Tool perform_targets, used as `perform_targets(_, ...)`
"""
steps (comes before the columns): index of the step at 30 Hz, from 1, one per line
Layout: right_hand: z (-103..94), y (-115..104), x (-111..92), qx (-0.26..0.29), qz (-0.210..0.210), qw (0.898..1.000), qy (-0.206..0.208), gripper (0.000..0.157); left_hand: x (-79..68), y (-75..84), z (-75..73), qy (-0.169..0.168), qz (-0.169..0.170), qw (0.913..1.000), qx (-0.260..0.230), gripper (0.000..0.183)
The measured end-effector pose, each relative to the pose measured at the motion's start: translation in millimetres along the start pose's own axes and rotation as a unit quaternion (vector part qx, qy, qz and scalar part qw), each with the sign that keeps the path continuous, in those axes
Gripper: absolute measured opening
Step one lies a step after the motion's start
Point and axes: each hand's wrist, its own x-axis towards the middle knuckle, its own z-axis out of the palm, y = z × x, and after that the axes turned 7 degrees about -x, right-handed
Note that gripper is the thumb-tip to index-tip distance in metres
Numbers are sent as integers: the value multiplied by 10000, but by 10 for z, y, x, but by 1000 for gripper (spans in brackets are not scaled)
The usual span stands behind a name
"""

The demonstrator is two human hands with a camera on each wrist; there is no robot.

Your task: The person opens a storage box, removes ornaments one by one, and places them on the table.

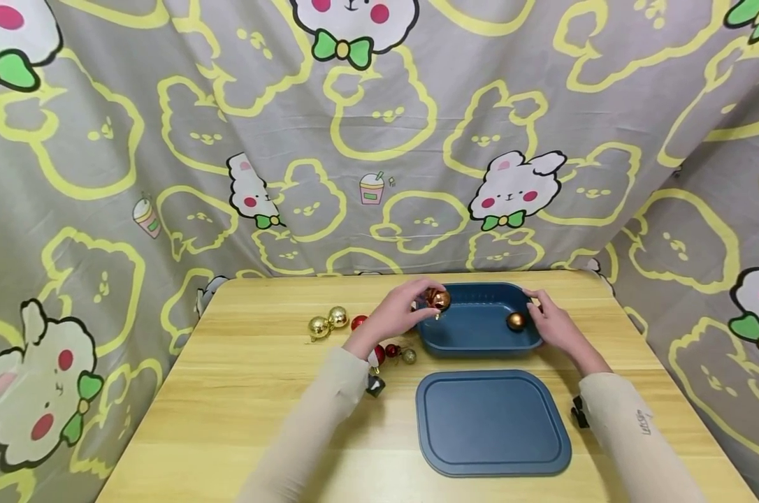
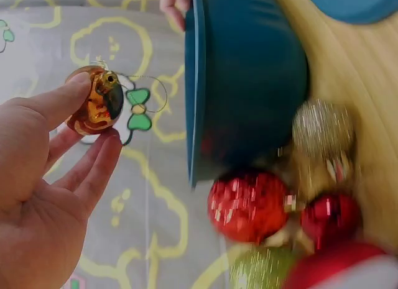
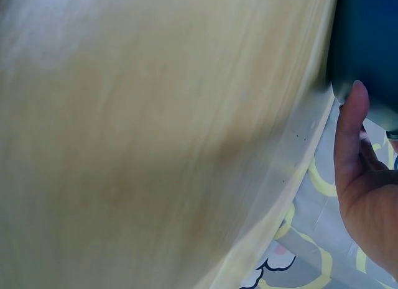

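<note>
My left hand [image 1: 400,307] pinches a shiny copper Christmas bauble [image 1: 440,300] between thumb and fingertips, over the left end of a dark blue rectangular box [image 1: 474,348]. In the left wrist view the bauble [image 2: 98,102] shows its gold cap and a thin string loop, with the hand [image 2: 53,171] around its side. A second copper bauble [image 1: 516,321] lies inside the box near the right end. My right hand [image 1: 557,327] holds the box's right end by its rim; the right wrist view shows that hand's thumb [image 3: 352,127] against the box wall.
A matching blue lid [image 1: 494,423] lies flat in front of the box. Left of the box are red baubles [image 2: 249,205], a glittery champagne bauble [image 1: 408,356] and two gold baubles [image 1: 328,321], partly behind my left arm. A patterned curtain [image 1: 367,140] hangs behind the wooden table [image 1: 228,419].
</note>
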Motion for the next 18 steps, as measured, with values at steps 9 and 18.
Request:
perform_targets(9,-11,-8,8,-142,-67,9999,68,47,-405,-97,-336,328,-46,9993,157,38)
perform_targets(18,11,29,9,-94,-52,9999,124,47,-793,-202,-525,623,-307,9972,269,36)
